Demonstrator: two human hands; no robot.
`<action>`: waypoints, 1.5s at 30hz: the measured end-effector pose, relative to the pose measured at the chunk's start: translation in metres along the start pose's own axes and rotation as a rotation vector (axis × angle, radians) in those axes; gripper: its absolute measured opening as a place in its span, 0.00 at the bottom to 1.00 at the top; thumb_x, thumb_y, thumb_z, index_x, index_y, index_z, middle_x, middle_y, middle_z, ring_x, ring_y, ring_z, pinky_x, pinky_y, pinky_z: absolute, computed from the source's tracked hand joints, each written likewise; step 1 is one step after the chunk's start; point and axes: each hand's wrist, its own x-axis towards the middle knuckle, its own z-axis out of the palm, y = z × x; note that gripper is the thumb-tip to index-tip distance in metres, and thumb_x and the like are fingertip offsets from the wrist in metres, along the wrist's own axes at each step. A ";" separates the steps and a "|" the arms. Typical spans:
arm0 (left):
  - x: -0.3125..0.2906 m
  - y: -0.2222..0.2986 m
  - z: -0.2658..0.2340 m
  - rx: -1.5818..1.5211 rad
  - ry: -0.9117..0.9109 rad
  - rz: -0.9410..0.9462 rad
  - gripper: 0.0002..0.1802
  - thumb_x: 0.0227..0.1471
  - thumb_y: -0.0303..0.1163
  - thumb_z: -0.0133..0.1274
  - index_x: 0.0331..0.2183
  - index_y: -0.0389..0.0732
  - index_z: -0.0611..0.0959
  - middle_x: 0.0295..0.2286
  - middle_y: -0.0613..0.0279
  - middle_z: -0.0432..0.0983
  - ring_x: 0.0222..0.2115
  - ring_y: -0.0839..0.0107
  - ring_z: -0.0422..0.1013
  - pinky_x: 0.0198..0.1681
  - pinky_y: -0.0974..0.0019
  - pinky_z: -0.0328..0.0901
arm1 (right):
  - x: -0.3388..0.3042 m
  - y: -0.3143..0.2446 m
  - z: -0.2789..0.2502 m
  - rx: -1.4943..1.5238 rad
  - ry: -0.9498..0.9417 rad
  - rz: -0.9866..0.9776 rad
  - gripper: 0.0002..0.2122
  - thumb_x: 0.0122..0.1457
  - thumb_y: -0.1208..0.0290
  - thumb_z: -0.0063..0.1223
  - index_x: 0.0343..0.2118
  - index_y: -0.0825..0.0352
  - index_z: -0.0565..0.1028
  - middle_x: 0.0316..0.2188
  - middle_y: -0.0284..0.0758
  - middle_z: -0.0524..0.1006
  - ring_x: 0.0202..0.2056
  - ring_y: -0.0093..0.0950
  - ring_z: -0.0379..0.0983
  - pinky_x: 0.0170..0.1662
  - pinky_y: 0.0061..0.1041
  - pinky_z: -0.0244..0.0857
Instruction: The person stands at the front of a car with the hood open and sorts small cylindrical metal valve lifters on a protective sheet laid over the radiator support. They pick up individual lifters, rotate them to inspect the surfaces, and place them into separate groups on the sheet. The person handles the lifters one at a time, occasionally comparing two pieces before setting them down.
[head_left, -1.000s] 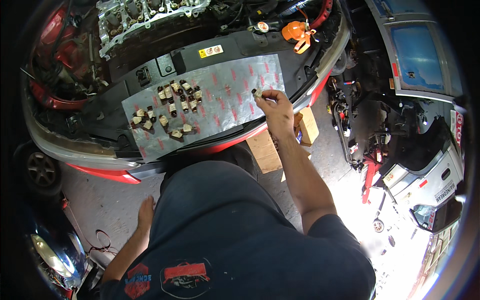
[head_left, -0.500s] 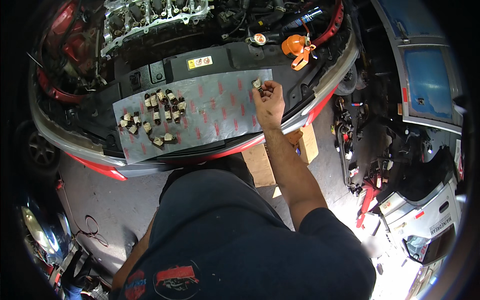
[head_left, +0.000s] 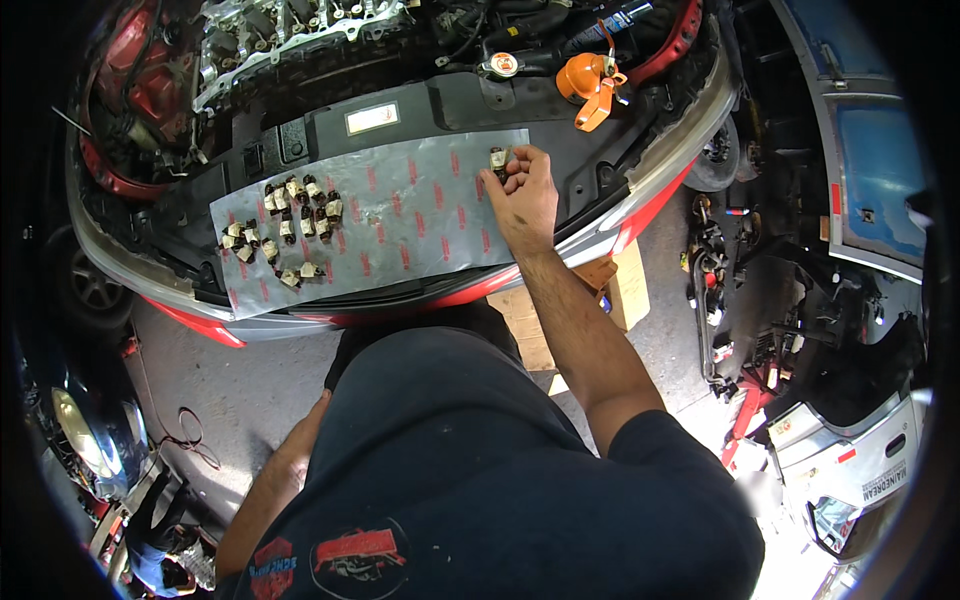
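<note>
Pinching a small dark part [head_left: 499,159] with a pale band between thumb and fingers, I have my right hand [head_left: 525,197] by the far right corner of the grey sheet [head_left: 405,222]; I cannot tell whether the part touches it. Similar banded pieces [head_left: 306,226] lie grouped toward the sheet's left edge, a few of them close to its near edge. My left hand [head_left: 308,432] is down at my side, its grip too hidden to judge. Past the far right corner sits an orange object [head_left: 590,85].

Blown-out glare on lower-right floor [head_left: 788,555], dark curved edges
</note>
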 end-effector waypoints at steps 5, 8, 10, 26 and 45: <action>-0.012 0.021 0.012 0.049 -0.041 -0.002 0.34 0.67 0.57 0.42 0.51 0.33 0.79 0.44 0.53 0.78 0.43 0.64 0.73 0.50 0.63 0.67 | 0.005 -0.002 0.001 -0.012 0.026 -0.002 0.28 0.52 0.72 0.72 0.52 0.72 0.68 0.36 0.33 0.74 0.25 0.16 0.66 0.32 0.20 0.69; -0.019 0.038 0.013 0.083 -0.075 -0.010 0.35 0.67 0.58 0.42 0.52 0.33 0.79 0.45 0.53 0.78 0.44 0.63 0.73 0.51 0.62 0.67 | 0.001 -0.002 0.000 -0.019 0.054 -0.036 0.28 0.52 0.71 0.72 0.52 0.72 0.68 0.34 0.33 0.74 0.25 0.17 0.67 0.32 0.21 0.69; -0.022 0.050 0.012 0.107 -0.101 -0.024 0.36 0.67 0.59 0.41 0.52 0.33 0.79 0.45 0.52 0.78 0.45 0.63 0.73 0.51 0.62 0.67 | -0.003 -0.003 0.000 -0.028 0.049 -0.002 0.28 0.52 0.72 0.71 0.53 0.70 0.67 0.36 0.37 0.75 0.27 0.24 0.69 0.34 0.26 0.70; -0.013 0.139 -0.060 0.349 -0.402 -0.062 0.43 0.66 0.64 0.39 0.57 0.30 0.76 0.54 0.46 0.75 0.55 0.59 0.72 0.59 0.61 0.65 | -0.012 -0.021 0.044 -0.172 0.250 0.029 0.31 0.53 0.70 0.69 0.57 0.69 0.64 0.32 0.33 0.76 0.25 0.21 0.71 0.34 0.26 0.71; 0.041 0.136 -0.087 1.021 -0.462 0.339 0.52 0.63 0.71 0.32 0.58 0.28 0.75 0.56 0.36 0.73 0.60 0.48 0.67 0.63 0.57 0.58 | -0.019 -0.033 0.047 -0.135 0.181 0.065 0.35 0.53 0.73 0.67 0.62 0.68 0.60 0.34 0.38 0.77 0.28 0.28 0.74 0.38 0.31 0.72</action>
